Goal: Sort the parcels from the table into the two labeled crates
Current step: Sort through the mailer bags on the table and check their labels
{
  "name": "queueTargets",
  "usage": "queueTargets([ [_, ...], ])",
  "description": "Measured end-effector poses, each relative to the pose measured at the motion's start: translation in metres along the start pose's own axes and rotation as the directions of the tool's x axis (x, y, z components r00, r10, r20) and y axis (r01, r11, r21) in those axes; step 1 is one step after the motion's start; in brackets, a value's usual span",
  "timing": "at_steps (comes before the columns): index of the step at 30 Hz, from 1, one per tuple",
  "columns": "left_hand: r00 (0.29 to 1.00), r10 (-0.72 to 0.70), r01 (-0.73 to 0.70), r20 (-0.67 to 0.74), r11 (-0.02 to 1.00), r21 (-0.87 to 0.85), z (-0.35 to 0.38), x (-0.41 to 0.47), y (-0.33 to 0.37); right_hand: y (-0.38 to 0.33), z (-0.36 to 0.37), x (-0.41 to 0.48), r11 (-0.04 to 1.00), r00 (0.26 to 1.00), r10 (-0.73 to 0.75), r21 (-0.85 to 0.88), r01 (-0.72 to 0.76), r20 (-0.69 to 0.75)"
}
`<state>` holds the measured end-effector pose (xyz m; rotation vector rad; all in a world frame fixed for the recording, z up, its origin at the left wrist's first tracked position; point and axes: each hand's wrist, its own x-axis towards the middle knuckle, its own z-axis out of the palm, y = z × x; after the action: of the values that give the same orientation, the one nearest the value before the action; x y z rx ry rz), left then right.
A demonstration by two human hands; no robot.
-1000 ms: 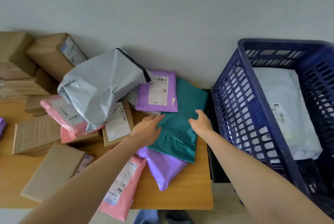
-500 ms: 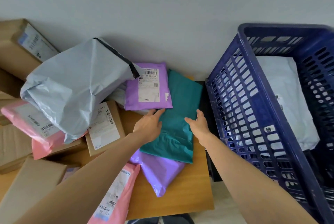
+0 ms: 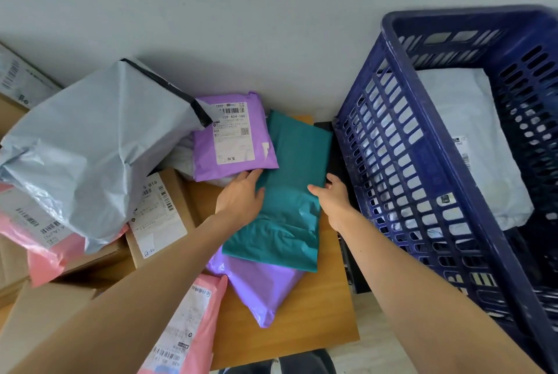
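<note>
A teal poly parcel (image 3: 290,162) lies on the wooden table (image 3: 317,322), close to the dark blue crate (image 3: 392,120) at the right. My left hand (image 3: 241,197) rests flat against the parcel's left edge, with straight fingers and the thumb on the teal film. My right hand (image 3: 332,197) grips the parcel's right edge, thumb on top and fingers curled over the side. A white parcel (image 3: 471,132) lies inside the crate. No crate label is readable, and only one crate is in view.
A labeled purple parcel (image 3: 232,135) overlaps the teal one's upper left, and a plain purple parcel (image 3: 259,289) lies under its near end. A large grey bag (image 3: 99,144), pink parcels (image 3: 187,328) and cardboard boxes (image 3: 160,213) crowd the left. A wall stands behind.
Both hands have closed in on the teal parcel's sides, and the right hand's fingers now wrap its right edge. The view has shifted slightly to the right.
</note>
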<state>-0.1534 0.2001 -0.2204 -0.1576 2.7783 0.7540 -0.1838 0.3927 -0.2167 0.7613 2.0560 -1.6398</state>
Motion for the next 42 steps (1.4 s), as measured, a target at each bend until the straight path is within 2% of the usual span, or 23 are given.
queueTargets([
  [5, 1.000, 0.020, -0.019, -0.015, 0.999, 0.031, -0.002, -0.006, 0.007, 0.003, -0.007, -0.010, 1.000, 1.000, 0.008, 0.014, -0.008, -0.013],
  [16, 1.000, -0.009, 0.009, -0.007, 1.000, -0.014, -0.008, -0.032, 0.020, 0.012, -0.026, -0.047, 1.000, 0.998, -0.001, 0.022, 0.002, -0.056],
  [24, 0.994, -0.110, 0.112, 0.021, 0.975, -0.192, -0.001, -0.059, 0.025, 0.018, -0.042, -0.079, 0.999, 0.998, -0.040, -0.020, 0.039, -0.054],
  [29, 0.966, -0.248, 0.257, 0.079, 0.866, -0.429, 0.000, -0.079, 0.033, 0.027, -0.055, -0.102, 0.998, 0.997, -0.059, 0.005, 0.060, -0.043],
  [32, 0.968, -0.228, 0.246, 0.101, 0.802, -0.544, -0.001, -0.100, 0.040, 0.034, -0.063, -0.116, 0.997, 0.997, -0.077, 0.015, 0.078, -0.031],
  [36, 0.977, -0.213, 0.189, 0.033, 0.770, -0.610, -0.007, -0.133, 0.049, 0.043, -0.073, -0.138, 0.992, 0.992, -0.124, 0.038, 0.124, 0.013],
  [42, 0.962, -0.261, 0.141, -0.081, 0.728, -0.671, -0.031, -0.179, 0.062, 0.042, -0.075, -0.164, 0.977, 0.973, -0.209, 0.067, 0.204, 0.094],
])
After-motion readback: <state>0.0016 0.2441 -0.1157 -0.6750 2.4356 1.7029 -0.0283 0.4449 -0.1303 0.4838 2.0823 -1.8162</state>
